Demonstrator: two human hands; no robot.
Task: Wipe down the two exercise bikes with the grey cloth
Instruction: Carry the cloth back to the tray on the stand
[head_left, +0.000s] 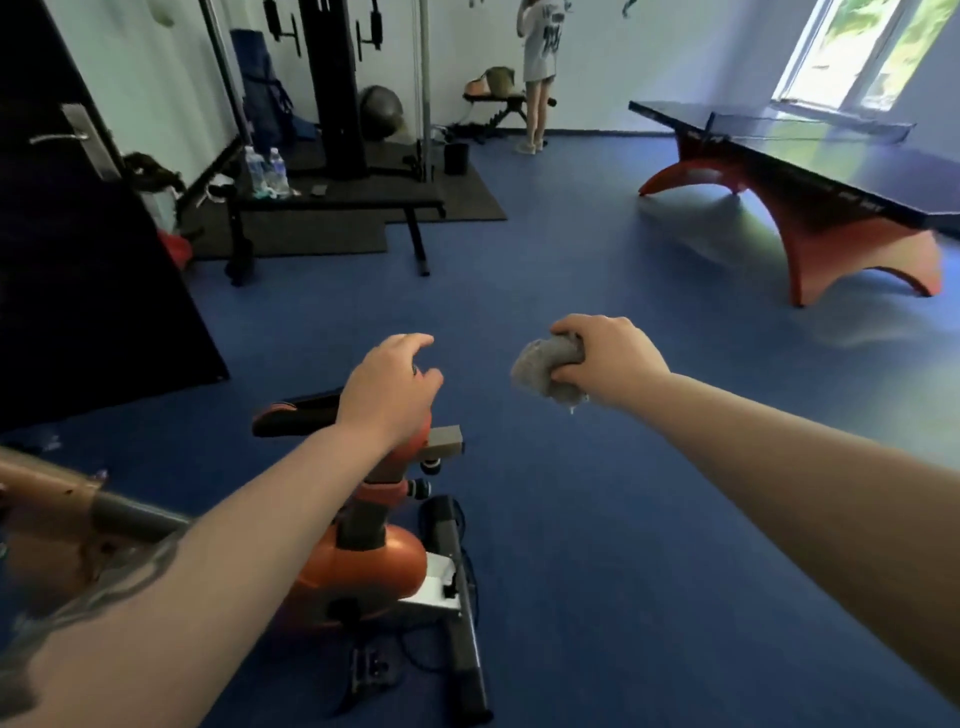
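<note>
The orange steel exercise bike (358, 561) stood on the blue vinyl floor (597, 519) at lower left; the dark-topped table-tennis table (831, 171) stood far right, the black weight bench (332, 202) behind left.

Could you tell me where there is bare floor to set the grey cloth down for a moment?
The blue floor is bare between the orange exercise bike and the table tennis table, right below the right hand holding the grey cloth. It is crowded left: cables at the bike's base, bench and weight machine beyond.

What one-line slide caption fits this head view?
Right hand clutches the balled grey cloth while left hand rests above the orange exercise bike.
</note>
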